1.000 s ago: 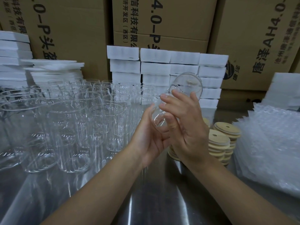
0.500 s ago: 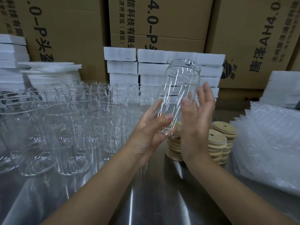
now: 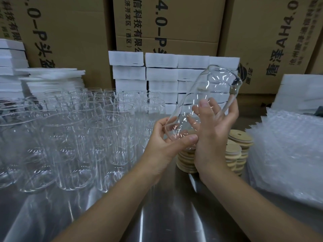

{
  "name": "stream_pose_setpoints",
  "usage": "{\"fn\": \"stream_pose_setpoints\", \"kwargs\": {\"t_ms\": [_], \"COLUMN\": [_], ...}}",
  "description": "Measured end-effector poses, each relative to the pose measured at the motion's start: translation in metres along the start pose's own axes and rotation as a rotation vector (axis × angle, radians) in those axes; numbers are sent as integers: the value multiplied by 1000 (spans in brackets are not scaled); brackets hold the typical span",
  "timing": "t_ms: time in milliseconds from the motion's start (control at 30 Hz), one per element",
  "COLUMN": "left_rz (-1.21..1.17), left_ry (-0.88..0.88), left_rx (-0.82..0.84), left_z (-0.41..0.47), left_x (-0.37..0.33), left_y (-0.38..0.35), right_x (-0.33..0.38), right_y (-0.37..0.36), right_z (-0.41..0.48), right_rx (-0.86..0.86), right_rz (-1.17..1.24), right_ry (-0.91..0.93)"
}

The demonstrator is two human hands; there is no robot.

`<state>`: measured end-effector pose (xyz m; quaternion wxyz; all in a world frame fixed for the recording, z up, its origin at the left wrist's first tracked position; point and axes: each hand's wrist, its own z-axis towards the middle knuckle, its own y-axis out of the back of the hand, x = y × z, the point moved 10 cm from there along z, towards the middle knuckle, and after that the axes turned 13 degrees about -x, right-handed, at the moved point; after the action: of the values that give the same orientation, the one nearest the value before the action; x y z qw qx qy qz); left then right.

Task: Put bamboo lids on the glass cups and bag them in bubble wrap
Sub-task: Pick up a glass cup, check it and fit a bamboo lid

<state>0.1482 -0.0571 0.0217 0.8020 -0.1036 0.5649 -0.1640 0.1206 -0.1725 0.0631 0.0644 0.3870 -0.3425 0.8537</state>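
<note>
While no lid is on it yet, one glass cup (image 3: 204, 103) is held up above the steel table (image 3: 157, 215), tilted with one end near the palms and the other leaning up and to the right, probably so it can be checked before capping.

At far left, white foam sheets (image 3: 50, 79) lie stacked flat. Near them, a dense crowd of empty glass cups (image 3: 73, 133) stands upright and close together, within easy reach for picking one at a time.

The left hand (image 3: 166, 147) cradles the cup's lower end, thumb pressed across the glass and fingers curled behind it. The right hand (image 3: 215, 130) supports the cup from the right with its fingers spread loosely along the wall, thumb seen through the glass; this looks like a steadying hold more than a firm grip.

Behind the hands, white foam blocks (image 3: 160, 70) are stacked in rows against the cardboard cartons (image 3: 167, 23). The cartons show upside-down print; "4.0-P" and "AH4.0" can be read, along with Chinese characters including "科技有限". Smaller print is too blurred to read.

Just beyond the right wrist, round bamboo lids (image 3: 239, 147) sit in short stacks, each with a small hole, close enough for the next step. At the near right, bubble wrap bags (image 3: 286, 158) lie piled flat, ready for bagging.
</note>
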Motion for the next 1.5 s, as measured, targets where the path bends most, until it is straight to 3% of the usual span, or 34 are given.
{"fn": "stream_pose_setpoints", "kwargs": {"t_ms": [700, 1200, 1367, 1500], "left_rz": [-14, 30, 7, -2], "left_ry": [95, 323, 296, 169], "left_rx": [8, 1, 10, 34], "left_z": [4, 3, -1, -9], "left_x": [9, 24, 18, 9], "left_y": [4, 2, -3, -10], "right_x": [-2, -2, 2, 1], "right_y": [-6, -17, -14, -7], "right_z": [-1, -7, -3, 0], "right_rx": [72, 200, 154, 91], "right_rz": [69, 84, 64, 36], "right_ry": [-60, -50, -15, 2]}}
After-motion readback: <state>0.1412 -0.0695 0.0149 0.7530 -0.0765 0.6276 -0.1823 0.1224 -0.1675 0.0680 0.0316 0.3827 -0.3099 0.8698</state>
